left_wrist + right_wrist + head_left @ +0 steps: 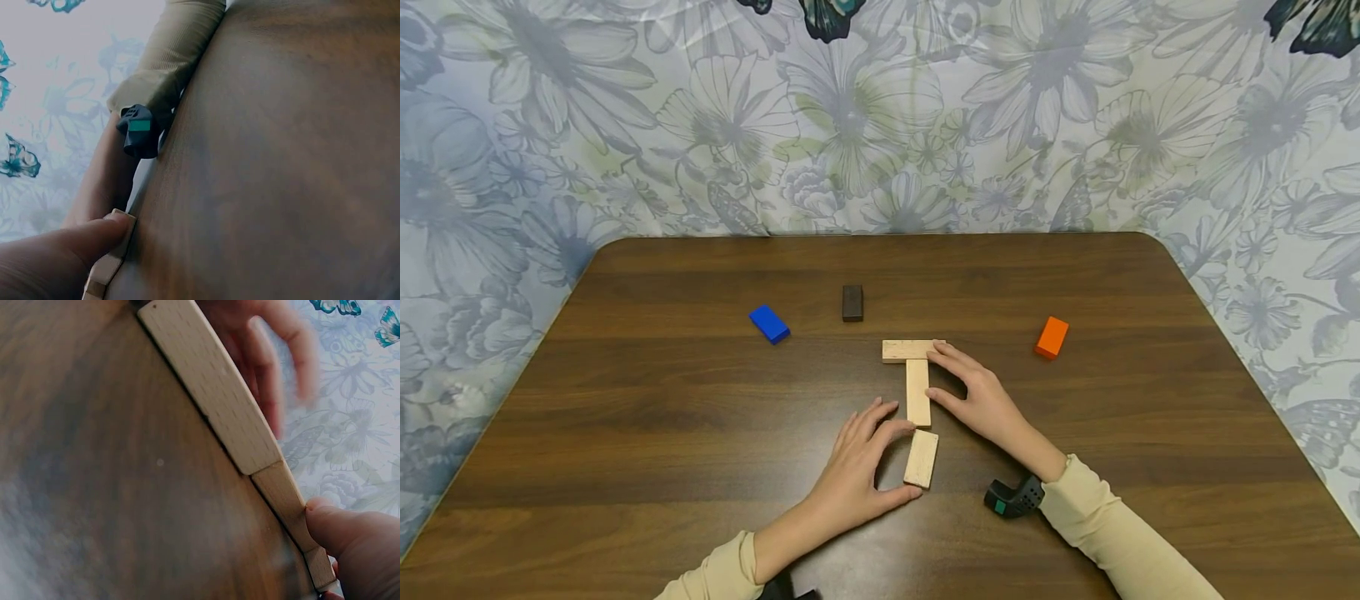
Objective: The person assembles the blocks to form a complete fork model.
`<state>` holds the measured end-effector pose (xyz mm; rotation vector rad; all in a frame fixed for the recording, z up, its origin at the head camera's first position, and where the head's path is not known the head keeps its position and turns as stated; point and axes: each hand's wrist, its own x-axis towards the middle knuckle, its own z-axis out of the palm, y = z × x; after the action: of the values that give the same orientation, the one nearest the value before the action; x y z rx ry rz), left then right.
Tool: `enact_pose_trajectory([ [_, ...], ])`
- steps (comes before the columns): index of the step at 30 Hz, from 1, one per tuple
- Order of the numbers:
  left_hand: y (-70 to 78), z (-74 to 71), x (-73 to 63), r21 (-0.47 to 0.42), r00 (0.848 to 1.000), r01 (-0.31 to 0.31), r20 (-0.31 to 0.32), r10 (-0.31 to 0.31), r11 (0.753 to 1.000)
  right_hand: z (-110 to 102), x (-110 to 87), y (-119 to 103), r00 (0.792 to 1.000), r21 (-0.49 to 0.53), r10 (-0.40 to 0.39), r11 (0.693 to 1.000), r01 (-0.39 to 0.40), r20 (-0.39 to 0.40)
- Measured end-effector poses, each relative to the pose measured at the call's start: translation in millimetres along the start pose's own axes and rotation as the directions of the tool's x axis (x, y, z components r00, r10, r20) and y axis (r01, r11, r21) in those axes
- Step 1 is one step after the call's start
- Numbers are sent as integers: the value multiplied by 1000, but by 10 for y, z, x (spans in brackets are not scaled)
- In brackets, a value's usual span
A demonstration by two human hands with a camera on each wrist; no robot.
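Three plain wooden blocks lie on the table in the head view. The top block (904, 351) lies crosswise, the middle block (917, 392) runs down from it, and the lower block (921, 458) sits slightly tilted below. My left hand (853, 471) pinches the lower block end to end, thumb at its near end, index finger at its far end. With my right hand (981, 404), I touch the top block's right end with the fingers and the middle block's right side with the thumb. In the right wrist view that thumb (344, 531) rests against the middle block (284, 503).
A blue block (770, 324), a dark brown block (852, 303) and an orange block (1052, 337) lie farther back on the brown table (625, 400). Behind the table hangs a flowered cloth (850, 125). A black wrist device (1013, 497) is on the right wrist.
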<state>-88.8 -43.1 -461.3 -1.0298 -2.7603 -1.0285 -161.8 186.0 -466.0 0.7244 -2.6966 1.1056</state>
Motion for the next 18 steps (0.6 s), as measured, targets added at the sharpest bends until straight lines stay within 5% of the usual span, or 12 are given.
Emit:
enact_pose_trajectory([
  [4, 8, -17, -7, -2, 993, -69, 92, 69, 998, -1, 1, -2, 1000, -3, -4, 1000, 4, 2],
  [8, 18, -26, -13, 36, 987, -67, 146, 61, 997, -3, 4, -3, 1000, -6, -7, 1000, 7, -3],
  [18, 147, 41, -29, 81, 997, -9, 79, 3, 997, -9, -2, -14, 1000, 1, -3, 1000, 3, -3],
])
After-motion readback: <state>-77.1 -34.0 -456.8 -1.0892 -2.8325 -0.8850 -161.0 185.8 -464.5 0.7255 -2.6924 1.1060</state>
